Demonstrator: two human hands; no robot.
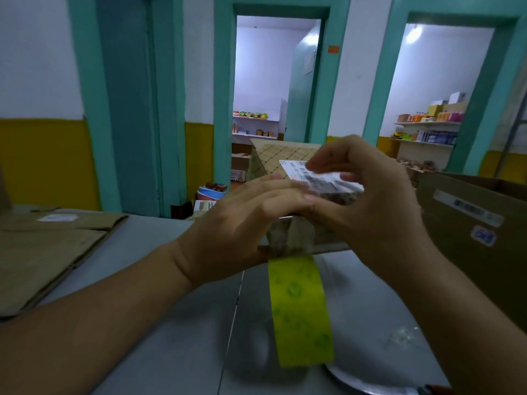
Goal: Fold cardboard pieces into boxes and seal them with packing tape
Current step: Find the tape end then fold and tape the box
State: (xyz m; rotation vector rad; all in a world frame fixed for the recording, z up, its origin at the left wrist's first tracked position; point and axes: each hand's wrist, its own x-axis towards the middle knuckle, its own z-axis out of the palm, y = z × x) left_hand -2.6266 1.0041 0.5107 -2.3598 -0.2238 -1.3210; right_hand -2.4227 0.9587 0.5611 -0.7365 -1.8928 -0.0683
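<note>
The left hand's (242, 218) fingers (273, 183) are straight and close together, laid flat across the top of a small patterned box (285, 155). Their tips meet the right hand's thumb. The right hand (370, 195) is curled, its fingers (328, 166) bent over a white shipping label (296, 171) with the thumb beneath. It pinches the label just above the box top. The label's print is blurred.

Nearest the viewer, a strip of yellow-green packing tape (299, 309) hangs from the near face of the box and runs down toward the near edge of the grey tabletop (171, 323). Right of the strip lies a small crumpled scrap of clear film (402, 334). At the near right edge a curved shiny rim shows, but what it belongs to cannot be told.

The box stands at the middle of the tabletop, under both hands. On the left lie flattened brown cardboard pieces (51, 252), one with a pale label. On the right stands a larger brown carton (470, 238), open at the top and bearing stickers on its side.

Beyond the tabletop, small goods sit low by the middle doorway. The far wall is white above and mustard yellow below, with teal door frames. Two open doorways lead into lit rooms where shelves (427, 132) carry coloured packages.
</note>
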